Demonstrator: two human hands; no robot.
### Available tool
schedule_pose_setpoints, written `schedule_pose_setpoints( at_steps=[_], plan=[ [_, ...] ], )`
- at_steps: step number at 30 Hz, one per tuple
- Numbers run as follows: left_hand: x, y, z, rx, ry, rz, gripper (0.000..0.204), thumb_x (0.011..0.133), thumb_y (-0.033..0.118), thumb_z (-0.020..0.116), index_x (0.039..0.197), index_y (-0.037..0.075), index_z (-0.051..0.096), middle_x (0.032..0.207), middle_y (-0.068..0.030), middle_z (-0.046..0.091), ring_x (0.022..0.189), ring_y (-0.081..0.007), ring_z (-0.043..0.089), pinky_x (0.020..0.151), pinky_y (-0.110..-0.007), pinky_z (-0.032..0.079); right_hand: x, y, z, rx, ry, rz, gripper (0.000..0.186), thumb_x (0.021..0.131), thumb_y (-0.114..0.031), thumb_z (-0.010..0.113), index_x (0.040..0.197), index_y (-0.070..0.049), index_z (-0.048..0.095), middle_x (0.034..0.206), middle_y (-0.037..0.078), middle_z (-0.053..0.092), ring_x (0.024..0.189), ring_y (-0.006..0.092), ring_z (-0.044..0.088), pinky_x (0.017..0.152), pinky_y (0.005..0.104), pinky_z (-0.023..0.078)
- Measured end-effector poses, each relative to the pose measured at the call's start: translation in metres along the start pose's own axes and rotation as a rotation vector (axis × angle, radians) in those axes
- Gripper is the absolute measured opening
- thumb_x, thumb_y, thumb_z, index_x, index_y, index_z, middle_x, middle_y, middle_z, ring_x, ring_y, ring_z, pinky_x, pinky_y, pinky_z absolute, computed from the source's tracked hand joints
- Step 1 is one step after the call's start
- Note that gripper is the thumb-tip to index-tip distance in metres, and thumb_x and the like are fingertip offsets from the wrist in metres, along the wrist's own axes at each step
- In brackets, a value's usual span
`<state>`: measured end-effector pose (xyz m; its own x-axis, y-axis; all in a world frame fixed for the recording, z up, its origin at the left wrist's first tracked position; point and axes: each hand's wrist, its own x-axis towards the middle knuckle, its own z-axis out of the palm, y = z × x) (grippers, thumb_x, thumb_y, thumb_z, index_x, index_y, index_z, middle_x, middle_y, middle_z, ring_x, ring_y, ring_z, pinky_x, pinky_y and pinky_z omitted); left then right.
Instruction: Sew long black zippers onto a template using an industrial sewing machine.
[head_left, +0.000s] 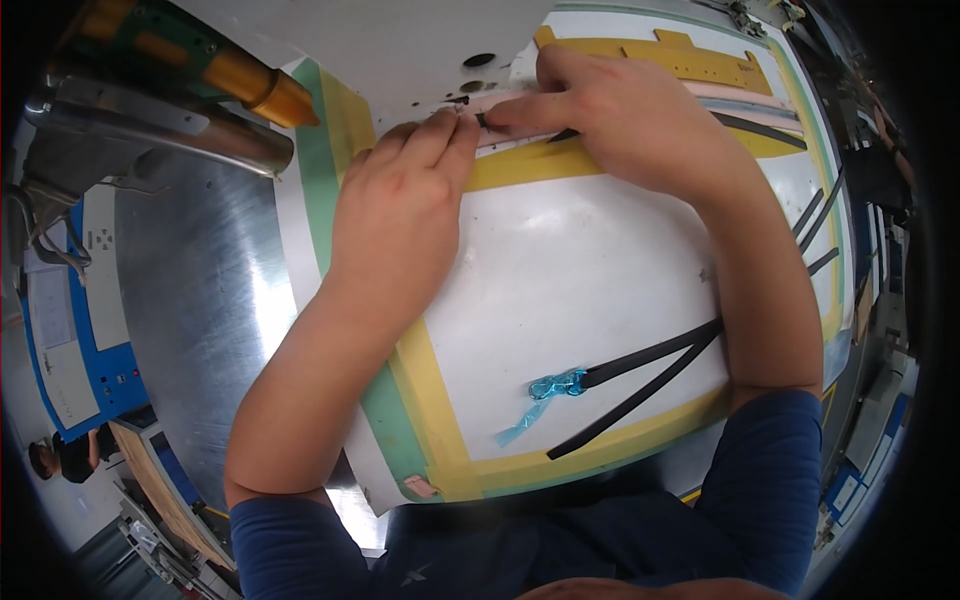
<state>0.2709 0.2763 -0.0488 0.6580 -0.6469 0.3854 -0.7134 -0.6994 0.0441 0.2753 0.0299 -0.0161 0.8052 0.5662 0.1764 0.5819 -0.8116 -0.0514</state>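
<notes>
My left hand (405,190) rests at the lower edge of a white machine housing (400,45), its fingers pressed together and bent. Close to its fingertips is a small dark piece (481,120), mostly hidden. From the right, my right hand (625,125) reaches in with one digit stretched to that same piece and the others bent. Both hands lie over a pale pink strip (530,122) beside a yellow band (530,165). A black strip (765,130) runs out to the right from behind my right wrist. Whatever my fingers grip is hidden.
The white board (580,260) is edged with yellow and green tape. Black strips (640,360), one tied with blue film (556,385), lie near my right forearm. A mustard template (690,60) sits at the back. A gold-tipped tool (280,103) and a metal cylinder (200,125) jut in at upper left.
</notes>
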Motion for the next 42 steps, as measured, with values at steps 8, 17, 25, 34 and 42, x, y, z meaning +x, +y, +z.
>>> schedule_pose_setpoints(
  at_steps=[8, 17, 25, 34, 42],
  plan=[
    [0.003, 0.003, -0.004, -0.037, -0.007, -0.026, 0.048, 0.083, -0.005, 0.058, 0.129, 0.004, 0.071, 0.13, -0.0111, 0.069, 0.113, -0.0321, 0.067, 0.097, -0.042, 0.054, 0.002, -0.012, -0.006, 0.02, -0.016, 0.091, 0.042, 0.089, -0.003, 0.06, 0.121, -0.025, 0.078, 0.102, 0.01, 0.066, 0.095, 0.0305, 0.069, 0.081, 0.0439, 0.057],
    [0.001, 0.002, -0.007, -0.079, -0.103, -0.092, 0.056, 0.084, -0.005, 0.056, 0.137, 0.009, 0.065, 0.137, -0.0112, 0.064, 0.123, -0.0318, 0.062, 0.102, -0.045, 0.05, 0.024, -0.011, -0.013, 0.175, 0.013, 0.45, 0.023, 0.087, -0.026, 0.077, 0.101, -0.008, 0.077, 0.097, 0.013, 0.073, 0.096, 0.0343, 0.071, 0.082, 0.0435, 0.057],
    [0.001, 0.003, -0.005, -0.113, -0.145, -0.107, 0.053, 0.088, -0.002, 0.055, 0.138, 0.011, 0.064, 0.139, -0.011, 0.063, 0.126, -0.0331, 0.059, 0.106, -0.045, 0.048, 0.054, 0.01, 0.009, 0.264, -0.115, 0.327, 0.039, 0.084, -0.042, 0.081, 0.098, -0.006, 0.074, 0.094, 0.014, 0.075, 0.091, 0.0327, 0.072, 0.08, 0.0432, 0.057],
    [-0.001, 0.002, -0.005, -0.099, -0.128, -0.139, 0.055, 0.088, -0.004, 0.054, 0.141, 0.012, 0.063, 0.141, -0.0105, 0.061, 0.131, -0.0321, 0.056, 0.11, -0.045, 0.045, 0.031, 0.026, -0.036, -0.058, -0.387, 0.462, 0.04, 0.086, -0.038, 0.079, 0.108, -0.005, 0.071, 0.103, 0.014, 0.075, 0.097, 0.0334, 0.072, 0.083, 0.0446, 0.056],
    [-0.003, 0.0, 0.002, -0.083, -0.062, -0.121, 0.052, 0.088, -0.004, 0.053, 0.137, 0.009, 0.065, 0.141, -0.01, 0.061, 0.13, -0.0313, 0.057, 0.109, -0.044, 0.045, -0.013, 0.065, -0.054, -0.169, -0.438, 0.645, 0.042, 0.087, -0.041, 0.079, 0.108, -0.006, 0.07, 0.105, 0.012, 0.075, 0.099, 0.0309, 0.072, 0.083, 0.043, 0.056]
  ],
)
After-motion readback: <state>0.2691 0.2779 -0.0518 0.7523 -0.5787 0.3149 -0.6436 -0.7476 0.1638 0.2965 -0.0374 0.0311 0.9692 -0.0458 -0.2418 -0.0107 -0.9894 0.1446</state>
